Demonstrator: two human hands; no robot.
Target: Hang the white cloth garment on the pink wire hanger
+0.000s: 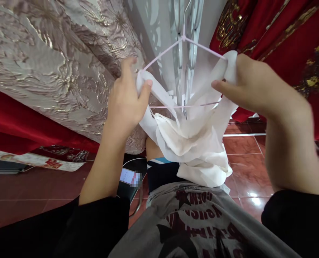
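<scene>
A sheer white garment (202, 125) hangs from a thin pink hanger (163, 53), its lower part bunched near my waist. My left hand (128, 98) is closed on the garment's left shoulder at the hanger's end, thumb on the cloth and a finger raised. On the other side, my right hand (252, 82) grips the right shoulder, with the thumb pointing inward over the fabric. The hanger's lower bar shows through the neck opening. Its metal hook (186, 14) reaches up to the top of the view.
Cream embossed fabric (68, 71) hangs on the left, and red velvet with gold trim (283, 46) on the right. Behind the hanger are metal rails (179, 53). A lit phone (127, 176) lies on a dark seat at lower left, above red floor tiles (245, 168).
</scene>
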